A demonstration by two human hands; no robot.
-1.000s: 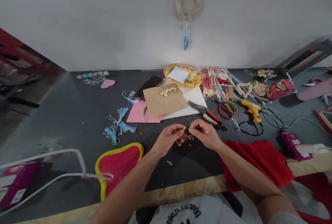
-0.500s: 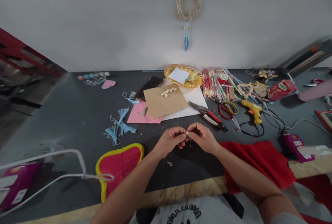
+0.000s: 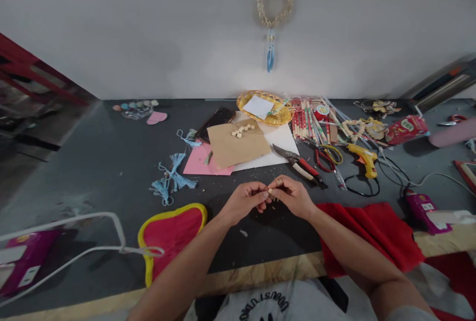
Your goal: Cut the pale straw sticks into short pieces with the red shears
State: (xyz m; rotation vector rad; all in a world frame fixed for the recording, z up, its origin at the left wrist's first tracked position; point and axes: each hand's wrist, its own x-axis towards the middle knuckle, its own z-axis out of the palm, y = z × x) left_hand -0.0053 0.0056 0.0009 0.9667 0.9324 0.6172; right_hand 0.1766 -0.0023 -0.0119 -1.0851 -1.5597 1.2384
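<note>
My left hand (image 3: 250, 199) and my right hand (image 3: 292, 196) meet above the dark table near its front edge. Between their fingertips they pinch small pale wooden pieces (image 3: 270, 191), partly covered by the thumbs. More small bits lie on the table just beneath the fingers. Beyond the hands, several cream-coloured pieces (image 3: 242, 130) sit on a sheet of brown paper (image 3: 238, 152). Pruning shears (image 3: 297, 165) with red and white handles rest right of the paper, beyond my right hand.
A yellow woven basket (image 3: 275, 118), bundled chopsticks (image 3: 307, 118), scissors (image 3: 327, 157) and a yellow glue gun (image 3: 364, 157) lie behind and right. Blue tassels (image 3: 174, 175) and a pink-and-yellow heart-shaped piece (image 3: 171, 237) are left. Red cloth (image 3: 372, 232) lies under my right forearm.
The view has shifted very slightly. Both hands stay together at the same place, still pinching the small pieces, with only a slight movement of the fingers.
</note>
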